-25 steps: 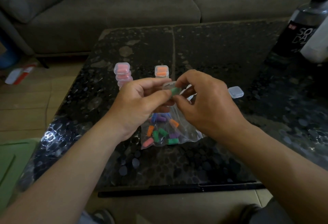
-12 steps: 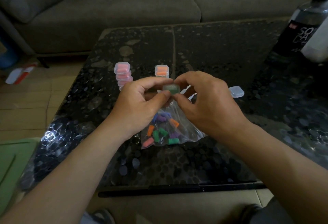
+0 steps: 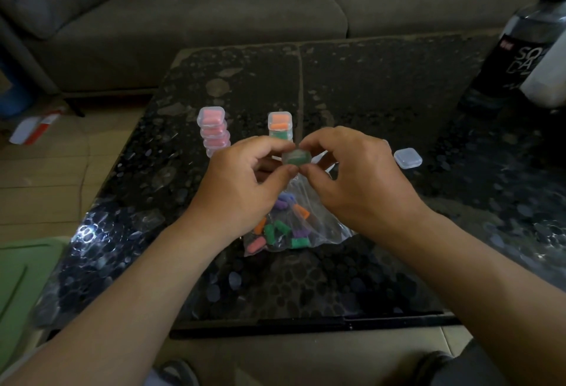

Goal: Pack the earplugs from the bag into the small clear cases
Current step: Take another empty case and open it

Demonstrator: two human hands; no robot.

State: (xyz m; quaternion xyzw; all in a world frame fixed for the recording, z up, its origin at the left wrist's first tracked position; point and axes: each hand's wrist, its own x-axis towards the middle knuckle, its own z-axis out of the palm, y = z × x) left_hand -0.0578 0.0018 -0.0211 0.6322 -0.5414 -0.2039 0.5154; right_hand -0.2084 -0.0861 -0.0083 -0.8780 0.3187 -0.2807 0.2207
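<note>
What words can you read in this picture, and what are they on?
"SO": dark bottle, top line, cut off at the right.
"CA" or "DA": line below on it, unsure.
Small red label on the bottle: too small to read.
Red-and-white packet on the floor: blurred, unreadable.

Single wide-angle view from a camera worn on the person's head, looking forward and down across a dark pebble-patterned table (image 3: pixel 382 85). The table's near edge runs across the lower frame, and its far edge lies just before a grey sofa (image 3: pixel 214 18) along the top. Both forearms enter from the bottom corners. The left hand (image 3: pixel 242 189) and right hand (image 3: pixel 352 183) meet close under the lens at centre, pinching a small clear case (image 3: pixel 296 156). Straight lines bow toward the borders. A dark bottle (image 3: pixel 514 58) at the table's right edge is cut off.
</note>
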